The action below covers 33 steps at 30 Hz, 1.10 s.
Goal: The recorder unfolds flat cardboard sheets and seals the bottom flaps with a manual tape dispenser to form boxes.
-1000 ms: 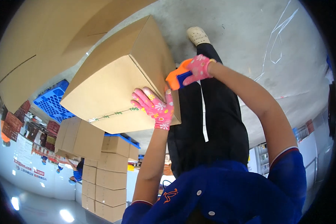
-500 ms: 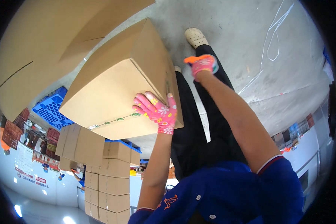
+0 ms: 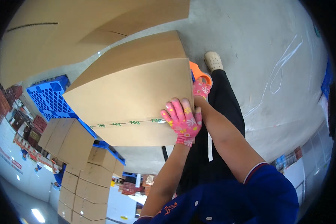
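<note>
A large brown cardboard carton (image 3: 130, 89) stands before me, its upper face closed along a seam with clear tape bearing green print (image 3: 134, 122). My left hand (image 3: 183, 120), in a pink flowered glove, lies on that face near the right edge, fingers spread and thumb by the edge. At the carton's right side, my right hand (image 3: 201, 89) in a matching glove grips an orange tape dispenser (image 3: 202, 73) against the side panel. Part of the dispenser and most of the right fingers are hidden behind the carton's edge.
A big cardboard sheet or flap (image 3: 100, 18) spreads across the far left. Left of the carton is a blue plastic pallet (image 3: 50, 98); stacked cartons (image 3: 91, 186) stand nearer. White strapping (image 3: 278, 72) lies on the floor at right. My shoe (image 3: 213, 61) is beyond the dispenser.
My right hand has brought the tape dispenser from above my leg to the carton's right side. The left hand still rests on top. The view has turned, swinging the carton's face round.
</note>
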Tool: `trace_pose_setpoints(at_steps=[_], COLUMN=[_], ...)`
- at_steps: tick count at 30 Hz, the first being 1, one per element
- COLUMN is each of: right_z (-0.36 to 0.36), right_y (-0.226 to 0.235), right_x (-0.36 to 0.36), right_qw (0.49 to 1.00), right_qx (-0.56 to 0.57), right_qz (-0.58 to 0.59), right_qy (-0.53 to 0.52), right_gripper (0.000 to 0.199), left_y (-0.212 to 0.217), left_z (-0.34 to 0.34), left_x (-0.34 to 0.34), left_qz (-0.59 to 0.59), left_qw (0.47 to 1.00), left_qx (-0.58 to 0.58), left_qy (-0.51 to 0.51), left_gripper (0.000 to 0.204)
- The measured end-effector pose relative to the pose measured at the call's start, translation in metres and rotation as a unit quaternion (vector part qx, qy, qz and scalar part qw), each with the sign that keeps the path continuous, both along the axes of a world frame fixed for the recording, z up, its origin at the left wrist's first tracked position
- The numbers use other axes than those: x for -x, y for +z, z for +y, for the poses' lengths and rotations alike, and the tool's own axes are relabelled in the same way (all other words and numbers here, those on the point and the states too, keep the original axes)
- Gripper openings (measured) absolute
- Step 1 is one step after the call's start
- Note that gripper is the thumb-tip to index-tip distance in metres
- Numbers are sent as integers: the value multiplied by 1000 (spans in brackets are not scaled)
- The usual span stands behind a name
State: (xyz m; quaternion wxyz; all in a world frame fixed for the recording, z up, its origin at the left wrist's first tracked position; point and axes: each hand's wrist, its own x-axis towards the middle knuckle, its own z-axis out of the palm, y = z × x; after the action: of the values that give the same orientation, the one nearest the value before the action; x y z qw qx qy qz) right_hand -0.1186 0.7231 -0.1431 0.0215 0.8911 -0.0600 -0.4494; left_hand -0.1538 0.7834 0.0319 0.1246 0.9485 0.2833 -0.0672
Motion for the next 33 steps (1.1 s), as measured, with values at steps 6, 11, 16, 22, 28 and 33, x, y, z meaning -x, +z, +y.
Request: trace_pose_setpoints(at_steps=[6,11,16,22,28,33], right_z=[-97,-73,-15,12,26,142], right_y=[-49,27,53,168,197,235], right_x=[-25,-76,-96,-47,-21,43], right_qw=[979,995,678,765,705,812], right_qx=[-99,-66,-351,-379,-427,-513], right_qz=[-120,-25,192,110,130,114], right_qy=[134,-67,-616,-509,-551,-254], right_gripper=[59,64,52,49,49,47], left_y=[5,2,0,38,178,313], left_z=[7,215,363,339,381,448], left_x=[-21,31,69,127,173,221], left_qz=[-54,-65,13,-25,-145,-326], left_qw=[993,925,814,854,813,829], left_qx=[106,-216,187,84,39,-333], left_qy=[25,307,550,513,562,308], left_gripper=[64,64,76,77,62,30])
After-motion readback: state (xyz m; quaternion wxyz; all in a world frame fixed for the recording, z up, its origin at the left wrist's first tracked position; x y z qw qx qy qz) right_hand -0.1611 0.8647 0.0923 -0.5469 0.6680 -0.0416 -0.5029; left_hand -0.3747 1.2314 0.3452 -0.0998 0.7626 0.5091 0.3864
